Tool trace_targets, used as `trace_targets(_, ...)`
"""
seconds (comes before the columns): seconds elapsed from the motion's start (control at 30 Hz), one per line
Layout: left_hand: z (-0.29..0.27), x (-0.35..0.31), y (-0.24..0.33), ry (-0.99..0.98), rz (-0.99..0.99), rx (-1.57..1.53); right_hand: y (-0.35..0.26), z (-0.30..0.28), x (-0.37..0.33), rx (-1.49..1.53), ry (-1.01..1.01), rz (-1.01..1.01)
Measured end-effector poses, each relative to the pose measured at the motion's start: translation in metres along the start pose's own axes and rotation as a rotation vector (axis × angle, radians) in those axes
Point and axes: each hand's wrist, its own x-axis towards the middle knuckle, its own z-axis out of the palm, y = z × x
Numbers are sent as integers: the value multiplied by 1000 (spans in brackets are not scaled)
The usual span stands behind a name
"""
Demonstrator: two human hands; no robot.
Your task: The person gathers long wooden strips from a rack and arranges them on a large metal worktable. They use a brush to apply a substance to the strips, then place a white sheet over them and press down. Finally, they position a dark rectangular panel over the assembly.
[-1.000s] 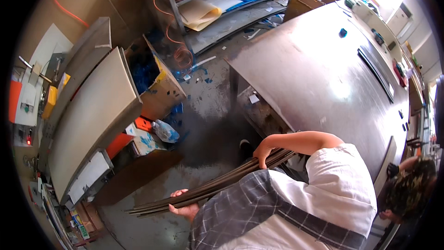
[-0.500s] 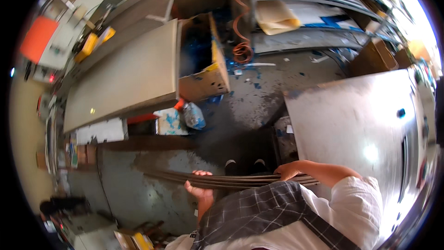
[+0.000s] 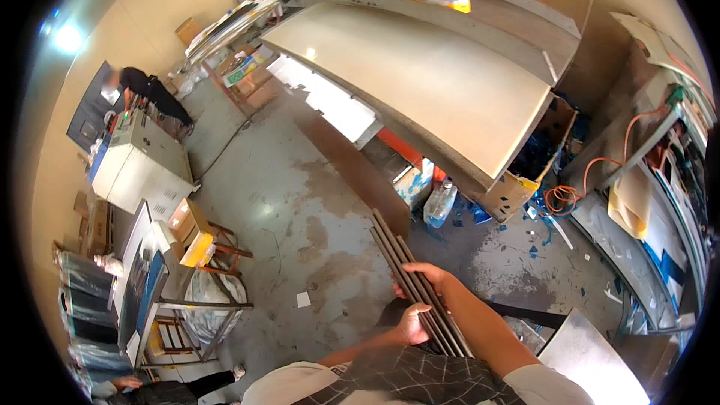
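In front of my body is a bundle of several long, thin, dark rods (image 3: 396, 259), slanting up and to the left over the floor. My right hand (image 3: 429, 279) is closed around the bundle near its middle. Lower down, my left hand (image 3: 412, 322) grips the same rods from the left side, with its thumb across the top. The rods' near ends run down to the checked apron (image 3: 382, 379) on my body, and the far ends stick out free.
A large pale-topped machine table (image 3: 420, 79) stands ahead. Beneath its edge are a plastic bottle (image 3: 440, 204) and a cardboard box (image 3: 504, 199). A metal table (image 3: 592, 360) is at lower right, a rack (image 3: 154, 285) at left. One person (image 3: 154, 94) works at a grey cabinet (image 3: 146, 157); another (image 3: 161, 388) shows at lower left.
My view has swung left, bringing more of the room in. The rods point away instead of lying crosswise. My right hand has come near the left, whose fingers have closed on the bundle.
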Motion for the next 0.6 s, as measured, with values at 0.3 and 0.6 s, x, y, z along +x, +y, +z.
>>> trace_targets(0.3,109,-25,95,-387,-619,1595,48,-29,-24,-162,26,66)
trace_targets(0.6,73,82,67,-561,-1554,1695,107,12,-91,-303,190,130)
